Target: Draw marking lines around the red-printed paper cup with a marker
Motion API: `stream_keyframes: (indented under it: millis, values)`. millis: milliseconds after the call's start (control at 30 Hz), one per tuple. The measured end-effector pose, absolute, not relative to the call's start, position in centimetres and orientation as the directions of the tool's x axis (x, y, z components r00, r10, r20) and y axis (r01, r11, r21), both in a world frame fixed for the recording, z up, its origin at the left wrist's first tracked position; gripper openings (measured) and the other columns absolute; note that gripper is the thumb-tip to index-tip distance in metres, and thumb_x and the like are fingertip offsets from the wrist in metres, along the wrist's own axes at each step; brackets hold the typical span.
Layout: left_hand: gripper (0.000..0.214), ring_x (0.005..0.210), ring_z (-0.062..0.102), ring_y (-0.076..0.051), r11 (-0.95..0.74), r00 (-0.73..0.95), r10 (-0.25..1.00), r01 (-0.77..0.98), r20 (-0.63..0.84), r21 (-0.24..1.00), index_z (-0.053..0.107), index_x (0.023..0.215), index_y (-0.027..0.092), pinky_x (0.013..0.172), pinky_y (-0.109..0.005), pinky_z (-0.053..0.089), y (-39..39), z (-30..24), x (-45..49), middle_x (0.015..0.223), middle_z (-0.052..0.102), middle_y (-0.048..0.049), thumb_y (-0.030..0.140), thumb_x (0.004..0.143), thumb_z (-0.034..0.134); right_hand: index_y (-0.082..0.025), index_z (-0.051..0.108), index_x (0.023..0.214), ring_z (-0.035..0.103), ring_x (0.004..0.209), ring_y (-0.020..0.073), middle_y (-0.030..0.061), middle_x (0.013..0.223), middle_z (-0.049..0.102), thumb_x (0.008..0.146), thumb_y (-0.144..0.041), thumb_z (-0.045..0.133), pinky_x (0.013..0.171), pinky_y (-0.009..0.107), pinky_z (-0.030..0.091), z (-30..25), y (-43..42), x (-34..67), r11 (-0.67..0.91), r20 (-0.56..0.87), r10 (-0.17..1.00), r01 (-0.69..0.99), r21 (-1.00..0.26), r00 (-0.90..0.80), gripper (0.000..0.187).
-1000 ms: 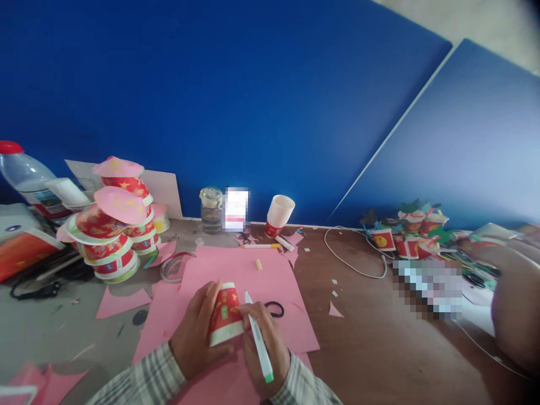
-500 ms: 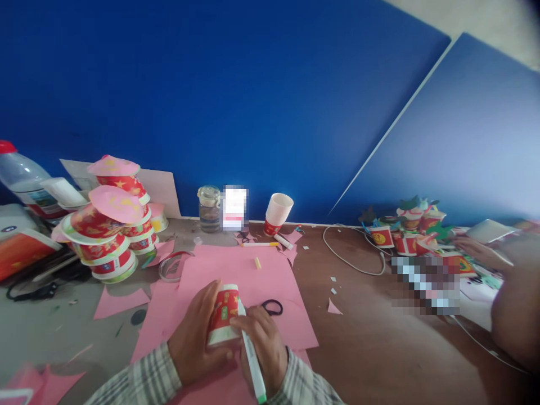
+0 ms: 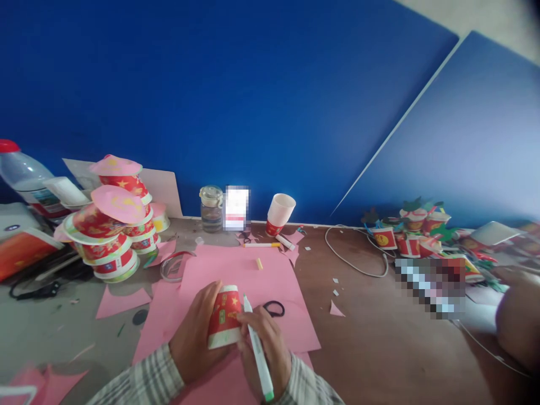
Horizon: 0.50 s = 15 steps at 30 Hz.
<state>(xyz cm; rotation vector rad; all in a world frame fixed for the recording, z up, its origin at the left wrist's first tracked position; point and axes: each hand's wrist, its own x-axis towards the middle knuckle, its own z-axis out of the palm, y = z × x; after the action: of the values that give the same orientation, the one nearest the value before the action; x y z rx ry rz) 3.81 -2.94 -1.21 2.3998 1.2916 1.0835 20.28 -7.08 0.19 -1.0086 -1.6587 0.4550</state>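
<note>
While in right hand [image 3: 274, 347], marker [image 3: 257, 351] aslant.

A red, gold-starred paper cup [image 3: 224, 318] has its wider end nearest; just right of the cup slants a white, green-ended marker [image 3: 259, 356].

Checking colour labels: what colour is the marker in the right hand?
The marker is white with a green end; head view shows it.

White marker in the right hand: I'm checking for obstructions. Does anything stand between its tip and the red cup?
Nothing visible does. The right hand holds the marker with its tip beside the right edge of the cup; the left hand holds the cup from the opposite side. Whether tip and cup touch is unclear.
</note>
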Motion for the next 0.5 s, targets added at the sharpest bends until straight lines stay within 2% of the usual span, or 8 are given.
stream_keyframes:
  millis: [133, 267, 367, 500]
  values:
    - [0.097, 0.108, 0.035, -0.029, -0.603, 0.351, 0.786, 0.618, 0.51, 0.504, 0.008, 0.123, 0.019, 0.084, -0.043, 0.041, -3.0, -0.6, 4.0, 0.117, 0.035, -0.0119, 0.051, 0.051, 0.065, -0.023, 0.058, 0.1, 0.054, 0.051, 0.018, -0.0005, 0.064, 0.058, 0.075, -0.025, 0.054, 0.054, 0.029, 0.047, 0.4, -6.7, 20.6, 0.422, 0.431, 0.902, 0.219, -0.88, -0.01, 0.025]
    - [0.096, 0.105, 0.037, -0.03, -0.601, 0.354, 0.791, 0.6, 0.499, 0.527, 0.007, 0.123, 0.021, 0.082, -0.044, 0.042, -2.9, -0.2, 4.1, 0.115, 0.037, -0.0117, 0.049, 0.052, 0.065, -0.02, 0.056, 0.103, 0.053, 0.051, 0.0174, 0.0006, 0.062, 0.057, 0.079, -0.038, 0.047, 0.049, 0.026, 0.046, 0.8, -6.5, 21.0, 0.329, 0.329, 0.944, 0.02, -0.944, 0.008, 0.031]
    - [0.099, 0.106, 0.036, -0.031, -0.611, 0.383, 0.789, 0.581, 0.481, 0.539, 0.005, 0.123, 0.021, 0.083, -0.046, 0.04, -2.8, -0.4, 4.0, 0.116, 0.036, -0.0121, 0.052, 0.051, 0.064, -0.019, 0.057, 0.102, 0.052, 0.049, 0.0174, 0.0006, 0.057, 0.056, 0.081, -0.046, 0.041, 0.047, 0.027, 0.044, 0.9, -6.5, 21.2, 0.323, 0.322, 0.946, -0.014, -0.946, 0.035, 0.038]
    - [0.101, 0.106, 0.035, -0.032, -0.618, 0.401, 0.784, 0.581, 0.474, 0.53, 0.005, 0.124, 0.019, 0.083, -0.046, 0.04, -2.8, -0.7, 3.9, 0.117, 0.035, -0.0134, 0.058, 0.05, 0.062, -0.018, 0.061, 0.097, 0.05, 0.044, 0.0169, 0.0022, 0.055, 0.059, 0.081, -0.052, 0.034, 0.04, 0.025, 0.04, 0.2, -6.7, 21.4, 0.295, 0.296, 0.952, 0.02, -0.955, 0.073, 0.046]
